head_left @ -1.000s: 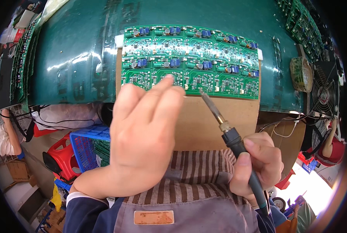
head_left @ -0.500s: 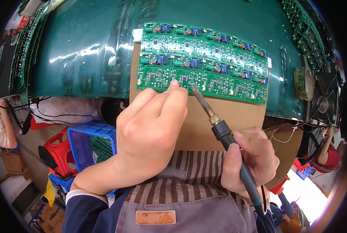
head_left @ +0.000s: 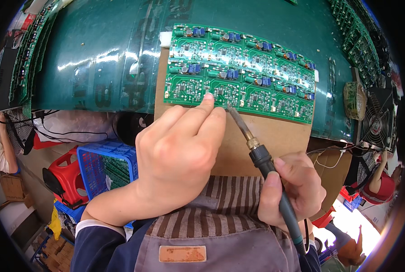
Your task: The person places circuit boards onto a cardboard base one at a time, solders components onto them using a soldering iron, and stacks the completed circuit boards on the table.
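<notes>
My right hand (head_left: 297, 186) grips a soldering iron (head_left: 262, 157) by its dark handle, with the metal tip slanting up and left. That tip ends at the near edge of a green circuit board panel (head_left: 257, 93), beside the fingers of my left hand (head_left: 177, 143). The left hand is closed, its fingers bent together, and one fingertip rests on the panel near that edge. Whatever those fingers may hold is hidden behind the hand. Repeated circuits with blue parts and green cylinders cover the panel, which lies on a brown board (head_left: 238, 149).
Beneath is a green-covered table (head_left: 107, 86). More circuit boards stand in rows at far left (head_left: 28, 63) and far right (head_left: 354, 41). A shallow container (head_left: 355, 100) sits by a black fan (head_left: 378, 119). Lower left are a blue crate (head_left: 87, 167) and a red stool (head_left: 64, 179).
The panel and the board under it appear slightly further right. One left finger reaches out straighter on the panel. The iron's tip sits a little closer to the panel's near edge.
</notes>
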`<state>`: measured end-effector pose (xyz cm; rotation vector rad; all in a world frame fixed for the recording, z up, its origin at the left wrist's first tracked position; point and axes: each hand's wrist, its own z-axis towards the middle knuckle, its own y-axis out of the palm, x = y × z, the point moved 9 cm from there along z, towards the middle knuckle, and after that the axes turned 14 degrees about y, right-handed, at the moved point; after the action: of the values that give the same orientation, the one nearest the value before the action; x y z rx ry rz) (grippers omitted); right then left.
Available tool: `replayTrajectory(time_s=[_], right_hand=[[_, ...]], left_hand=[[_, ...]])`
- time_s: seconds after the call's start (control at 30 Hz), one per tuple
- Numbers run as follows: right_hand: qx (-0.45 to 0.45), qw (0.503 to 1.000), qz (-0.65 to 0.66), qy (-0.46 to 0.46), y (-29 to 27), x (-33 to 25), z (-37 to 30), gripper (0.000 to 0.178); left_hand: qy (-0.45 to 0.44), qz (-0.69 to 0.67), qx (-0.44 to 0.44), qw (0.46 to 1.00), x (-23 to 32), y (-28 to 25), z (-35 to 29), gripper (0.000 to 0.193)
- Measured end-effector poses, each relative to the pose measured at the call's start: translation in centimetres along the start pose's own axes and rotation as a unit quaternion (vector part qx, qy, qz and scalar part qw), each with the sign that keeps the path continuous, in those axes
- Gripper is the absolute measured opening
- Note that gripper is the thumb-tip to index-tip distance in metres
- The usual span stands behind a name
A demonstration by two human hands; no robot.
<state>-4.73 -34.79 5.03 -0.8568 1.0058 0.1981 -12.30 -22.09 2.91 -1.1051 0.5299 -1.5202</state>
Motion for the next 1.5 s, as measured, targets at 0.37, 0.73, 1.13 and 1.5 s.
replayTrajectory(time_s=[0.37,0.73,1.13,1.5], right_hand=[[0.026,0.999,0.025,-0.016,-0.5,-0.4,-0.1,0.019],[0.004,0.999,0.007,-0.053,2.4,-1.7,0.5,0.019],[-0.045,0.997,-0.020,-0.064,3.6,-2.1,0.5,0.021],[0.161,0.986,-0.032,0.038,-4.1,3.0,-0.8,0.013]], left_hand=[[-0.030,0.018,0.056,0.998,-1.2,-3.5,-0.4,0.012],[-0.075,0.031,0.046,0.996,-2.9,-2.3,-2.3,0.016],[-0.025,0.027,0.053,0.998,-2.6,-2.5,-2.1,0.020],[-0.080,-0.040,0.005,0.996,-3.6,-2.4,-1.7,0.015]])
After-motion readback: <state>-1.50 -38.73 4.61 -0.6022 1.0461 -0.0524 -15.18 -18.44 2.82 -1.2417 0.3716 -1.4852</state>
